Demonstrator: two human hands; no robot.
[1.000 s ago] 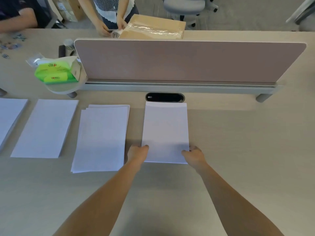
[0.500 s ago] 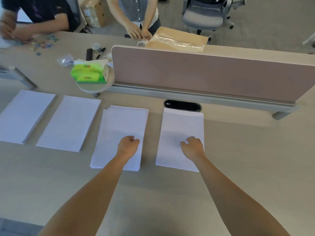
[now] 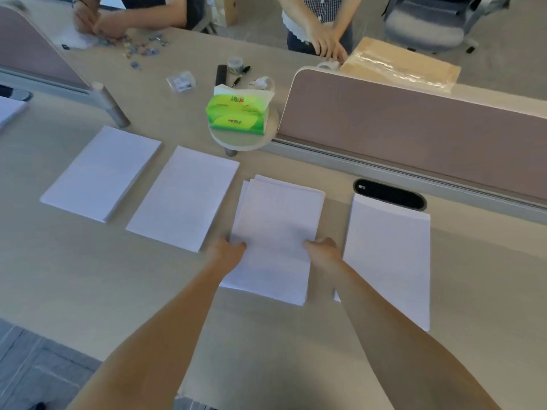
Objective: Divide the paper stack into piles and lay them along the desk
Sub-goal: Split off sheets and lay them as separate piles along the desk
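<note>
Several white paper piles lie in a row on the beige desk (image 3: 74,279). The third pile (image 3: 278,220) has its sheets fanned unevenly at the far edge. My left hand (image 3: 229,250) grips its left side and my right hand (image 3: 322,250) grips its right side, thumbs on top of the sheets. To the right lies a neat pile (image 3: 390,247), partly under my right forearm. On the left lie two more piles, one (image 3: 183,196) next to the fanned pile and one (image 3: 102,173) further left. Another pile's corner (image 3: 9,109) shows at the far left edge.
A pink divider panel (image 3: 414,128) runs along the back right above a black cable slot (image 3: 389,193). A green tissue pack (image 3: 236,113) sits on a round stand. Two other people work across the desk, one by a brown parcel (image 3: 399,65). Small items are scattered at the back.
Both hands left the rightmost pile and moved left onto the fanned pile, now gripping its two sides. My view has swung left, showing more piles and the desk's far side.
</note>
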